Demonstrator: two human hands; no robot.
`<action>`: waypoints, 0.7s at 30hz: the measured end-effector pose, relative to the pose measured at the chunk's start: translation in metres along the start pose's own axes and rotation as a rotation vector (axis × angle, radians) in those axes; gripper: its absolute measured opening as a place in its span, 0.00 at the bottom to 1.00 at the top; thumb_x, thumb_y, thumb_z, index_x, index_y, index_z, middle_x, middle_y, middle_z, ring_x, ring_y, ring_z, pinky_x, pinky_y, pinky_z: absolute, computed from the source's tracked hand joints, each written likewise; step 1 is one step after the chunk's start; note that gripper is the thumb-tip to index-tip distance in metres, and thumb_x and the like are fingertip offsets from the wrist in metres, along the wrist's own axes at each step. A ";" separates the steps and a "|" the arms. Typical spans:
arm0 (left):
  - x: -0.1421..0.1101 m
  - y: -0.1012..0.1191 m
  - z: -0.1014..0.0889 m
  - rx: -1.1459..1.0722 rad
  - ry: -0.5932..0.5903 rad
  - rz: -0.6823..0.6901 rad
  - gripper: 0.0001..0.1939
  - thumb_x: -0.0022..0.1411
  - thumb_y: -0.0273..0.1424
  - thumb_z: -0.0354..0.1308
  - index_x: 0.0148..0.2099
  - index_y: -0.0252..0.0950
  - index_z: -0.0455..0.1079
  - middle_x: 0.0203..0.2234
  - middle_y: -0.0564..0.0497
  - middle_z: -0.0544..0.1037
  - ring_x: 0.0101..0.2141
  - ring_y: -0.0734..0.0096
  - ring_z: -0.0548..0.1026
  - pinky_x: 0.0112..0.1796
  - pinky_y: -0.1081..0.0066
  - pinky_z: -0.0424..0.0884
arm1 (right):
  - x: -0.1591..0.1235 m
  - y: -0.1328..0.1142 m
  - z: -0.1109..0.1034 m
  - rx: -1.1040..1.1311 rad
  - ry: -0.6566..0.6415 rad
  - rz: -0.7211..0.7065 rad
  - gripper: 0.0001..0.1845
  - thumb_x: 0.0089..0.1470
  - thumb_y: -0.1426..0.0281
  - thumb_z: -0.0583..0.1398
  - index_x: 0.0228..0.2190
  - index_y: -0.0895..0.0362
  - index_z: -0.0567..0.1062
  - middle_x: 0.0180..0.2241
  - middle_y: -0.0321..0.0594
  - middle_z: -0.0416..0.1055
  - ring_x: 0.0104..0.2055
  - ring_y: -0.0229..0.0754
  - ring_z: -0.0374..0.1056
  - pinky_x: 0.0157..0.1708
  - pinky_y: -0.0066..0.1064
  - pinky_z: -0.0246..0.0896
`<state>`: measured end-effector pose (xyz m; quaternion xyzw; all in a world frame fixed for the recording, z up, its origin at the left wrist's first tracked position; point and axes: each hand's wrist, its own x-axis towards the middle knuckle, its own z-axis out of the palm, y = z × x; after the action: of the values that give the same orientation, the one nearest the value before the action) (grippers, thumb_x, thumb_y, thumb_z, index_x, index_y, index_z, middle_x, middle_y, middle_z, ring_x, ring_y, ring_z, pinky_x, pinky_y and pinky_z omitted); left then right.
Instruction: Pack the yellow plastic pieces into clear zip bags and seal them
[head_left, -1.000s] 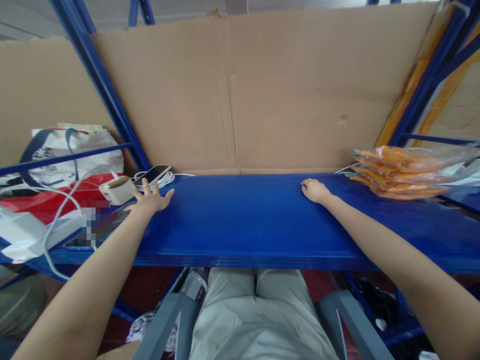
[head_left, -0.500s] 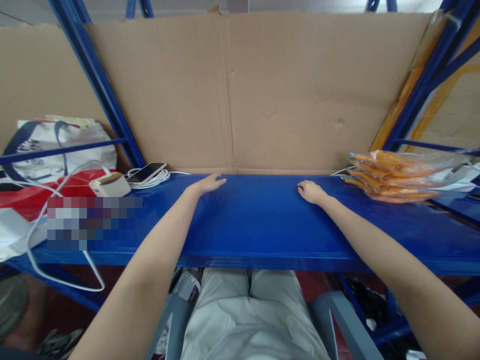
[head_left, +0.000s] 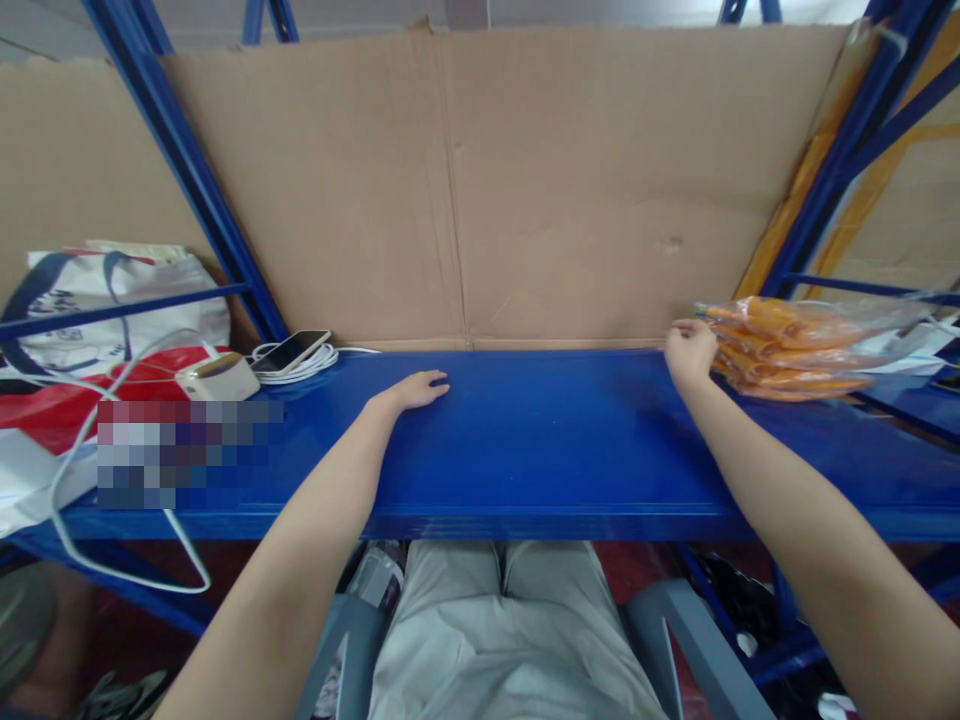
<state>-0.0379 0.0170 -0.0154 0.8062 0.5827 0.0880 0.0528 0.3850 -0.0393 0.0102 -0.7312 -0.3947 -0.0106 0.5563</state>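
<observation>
A: Item, your left hand (head_left: 420, 391): fingers apart, nothing held, at the blue shelf (head_left: 540, 450).
B: Item, your right hand (head_left: 691, 352): fingers curled beside the orange packets (head_left: 795, 345); grip, cannot tell.
A: Orange packets: stacked, your right side; none seen lifted.

The place is looking like a makeshift workstation in a storeroom or workshop, though which of these is unclear. Blue metal rack posts (head_left: 191, 185) are framing a blue shelf (head_left: 517, 440), and plain cardboard sheeting (head_left: 600, 180) is standing behind it as a wall. Plastic-wrapped orange packets (head_left: 787, 350) are lying stacked on the right, while a grey-armed chair (head_left: 694, 650) is facing the shelf.
</observation>
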 end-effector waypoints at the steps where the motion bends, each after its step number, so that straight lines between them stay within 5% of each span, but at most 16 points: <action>1: 0.000 0.000 0.001 0.003 -0.001 0.003 0.30 0.61 0.41 0.48 0.62 0.35 0.68 0.62 0.45 0.66 0.64 0.62 0.62 0.62 0.68 0.57 | 0.002 -0.002 -0.004 0.121 0.033 0.076 0.22 0.55 0.78 0.49 0.51 0.67 0.69 0.47 0.56 0.74 0.39 0.44 0.73 0.37 0.32 0.67; 6: 0.002 -0.003 0.001 0.032 -0.042 0.019 0.32 0.62 0.43 0.45 0.65 0.35 0.64 0.64 0.46 0.64 0.65 0.62 0.60 0.63 0.66 0.54 | 0.009 -0.011 -0.024 0.620 0.146 0.374 0.12 0.61 0.78 0.45 0.43 0.60 0.64 0.40 0.42 0.72 0.21 0.28 0.63 0.19 0.21 0.54; 12: 0.002 -0.003 -0.002 0.052 -0.088 0.013 0.35 0.62 0.44 0.44 0.67 0.34 0.61 0.66 0.48 0.60 0.66 0.62 0.57 0.64 0.68 0.51 | 0.013 -0.008 -0.040 0.871 0.356 0.465 0.07 0.67 0.72 0.43 0.37 0.53 0.57 0.27 0.29 0.67 0.19 0.30 0.64 0.20 0.20 0.58; 17: 0.001 -0.001 -0.002 0.053 -0.101 0.003 0.36 0.63 0.44 0.43 0.68 0.31 0.59 0.66 0.47 0.58 0.67 0.62 0.55 0.64 0.69 0.49 | 0.014 -0.004 -0.045 0.870 0.303 0.550 0.13 0.69 0.66 0.40 0.41 0.54 0.61 0.30 0.34 0.72 0.17 0.31 0.63 0.22 0.23 0.61; 21: 0.001 -0.001 -0.001 0.060 -0.102 0.007 0.36 0.63 0.44 0.43 0.68 0.31 0.59 0.66 0.47 0.58 0.67 0.62 0.55 0.64 0.69 0.50 | 0.022 0.004 -0.047 0.799 0.289 0.506 0.26 0.68 0.61 0.33 0.48 0.58 0.63 0.41 0.49 0.75 0.21 0.33 0.69 0.26 0.27 0.65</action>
<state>-0.0391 0.0181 -0.0142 0.8129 0.5788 0.0295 0.0580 0.4226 -0.0653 0.0346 -0.5247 -0.0966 0.1756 0.8273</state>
